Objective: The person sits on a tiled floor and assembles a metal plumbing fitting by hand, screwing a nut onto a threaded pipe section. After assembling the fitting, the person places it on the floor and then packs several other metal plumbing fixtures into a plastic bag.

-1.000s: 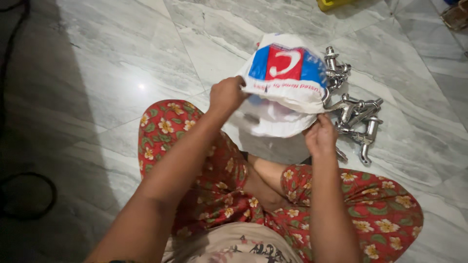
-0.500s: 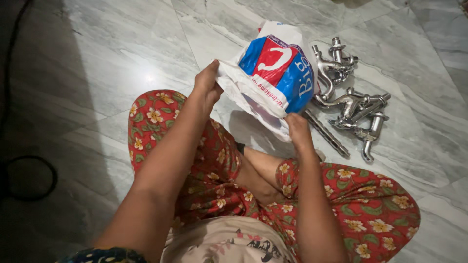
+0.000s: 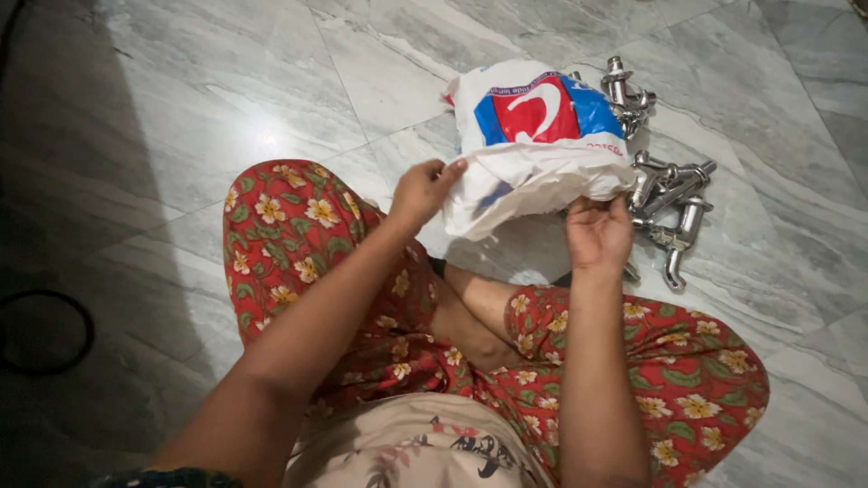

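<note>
The plastic bag [image 3: 533, 145] is thin, crinkled film, white with glossy red and blue print, slightly shiny where it folds. Just beside the bag, the taps [image 3: 669, 199] are polished metal, chrome-bright and smooth. Under the bag, the floor [image 3: 226, 99] is grey-veined marble, smooth and glossy, catching a light spot. Near the bag, the trousers [image 3: 298, 235] are matt red cloth with a flower print.

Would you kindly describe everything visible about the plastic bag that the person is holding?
The plastic bag is thin, crinkled white film with a blue panel and a red patch bearing a white curved shape. It is held just above the marble floor, mouth toward the person. The left hand pinches its near-left edge; the right hand grips its lower right edge from beneath. Its contents are hidden. Chrome taps lie behind and beside it.
</note>
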